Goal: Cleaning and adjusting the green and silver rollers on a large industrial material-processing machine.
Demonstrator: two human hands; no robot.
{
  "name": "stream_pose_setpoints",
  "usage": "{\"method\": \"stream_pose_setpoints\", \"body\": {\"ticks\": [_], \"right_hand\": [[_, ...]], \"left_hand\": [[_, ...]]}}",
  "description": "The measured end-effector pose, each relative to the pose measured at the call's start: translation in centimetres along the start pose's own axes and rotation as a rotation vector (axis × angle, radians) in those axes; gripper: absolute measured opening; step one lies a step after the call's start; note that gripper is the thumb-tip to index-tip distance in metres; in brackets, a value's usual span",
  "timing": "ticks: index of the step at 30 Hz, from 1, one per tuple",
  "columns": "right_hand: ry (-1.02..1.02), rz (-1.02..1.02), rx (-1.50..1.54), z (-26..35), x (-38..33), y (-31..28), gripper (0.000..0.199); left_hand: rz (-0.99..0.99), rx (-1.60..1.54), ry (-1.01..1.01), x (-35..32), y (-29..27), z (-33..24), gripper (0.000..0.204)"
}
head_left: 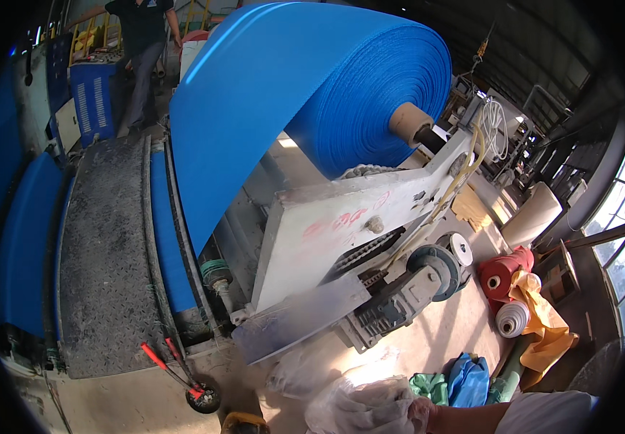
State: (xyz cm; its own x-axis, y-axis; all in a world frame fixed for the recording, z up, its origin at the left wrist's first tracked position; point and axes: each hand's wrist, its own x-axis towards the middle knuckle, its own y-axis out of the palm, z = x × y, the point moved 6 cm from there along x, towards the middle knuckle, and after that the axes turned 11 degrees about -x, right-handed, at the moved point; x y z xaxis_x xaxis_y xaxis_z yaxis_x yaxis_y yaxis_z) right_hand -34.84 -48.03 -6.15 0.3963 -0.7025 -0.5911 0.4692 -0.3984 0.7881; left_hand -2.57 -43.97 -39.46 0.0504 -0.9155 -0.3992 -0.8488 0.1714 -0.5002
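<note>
At the lower edge my right hand (pixel 419 415) reaches in from the right, its fingers closed on crumpled clear plastic film (pixel 363 406). Part of the film covers the fingers. My left hand is out of view. Above the film stands a white machine side frame (pixel 327 224) with a motor and gearbox (pixel 392 304) under it. A big roll of blue woven sheeting (pixel 370 94) sits on a cardboard core (pixel 408 121), and its web runs down into the machine. Green and blue folded cloth (pixel 468 380) lies close to my hand.
Red-handled bolt cutters (pixel 171 367) lean by the black tread-plate walkway (pixel 106 267). Red and white rolls (pixel 500 278) and orange sheeting (pixel 544 325) lie on the floor at right. A person (pixel 142 43) in dark clothes stands at the far left, beside a blue cabinet (pixel 94 101).
</note>
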Motion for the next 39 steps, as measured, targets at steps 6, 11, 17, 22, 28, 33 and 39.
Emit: {"method": "stream_pose_setpoints", "body": {"ticks": [6,11,17,22,28,33,39], "right_hand": [[-0.158,0.050,-0.074,1.9,-2.4,1.8,0.065],[-0.428,0.029,-0.182,3.2,-8.0,3.5,0.065],[-0.943,-0.077,-0.281,6.1,-20.8,8.6,0.065],[-1.200,-0.085,-0.294,4.6,-31.8,12.5,0.065],[-1.295,-0.051,-0.183,1.8,-40.2,11.6,0.070],[-1.322,-0.259,0.220,0.7,-46.2,9.5,0.060],[-1.337,-0.219,0.235,5.7,-48.3,7.7,0.057]], "left_hand": [[0.108,-0.313,-0.003,-5.4,0.7,4.6,0.046],[0.353,-0.019,-0.197,-18.4,-2.8,12.4,0.054],[0.459,-0.035,-0.445,-23.4,-13.1,2.2,0.054],[0.272,-0.062,-0.214,-20.9,-22.0,-8.2,0.041],[0.066,-0.358,-0.489,-22.8,-27.8,-8.8,0.035],[0.178,-0.291,-0.270,-23.3,-25.7,-2.4,0.035],[0.206,-0.398,-0.477,-25.7,-22.4,-4.5,0.037]]}}
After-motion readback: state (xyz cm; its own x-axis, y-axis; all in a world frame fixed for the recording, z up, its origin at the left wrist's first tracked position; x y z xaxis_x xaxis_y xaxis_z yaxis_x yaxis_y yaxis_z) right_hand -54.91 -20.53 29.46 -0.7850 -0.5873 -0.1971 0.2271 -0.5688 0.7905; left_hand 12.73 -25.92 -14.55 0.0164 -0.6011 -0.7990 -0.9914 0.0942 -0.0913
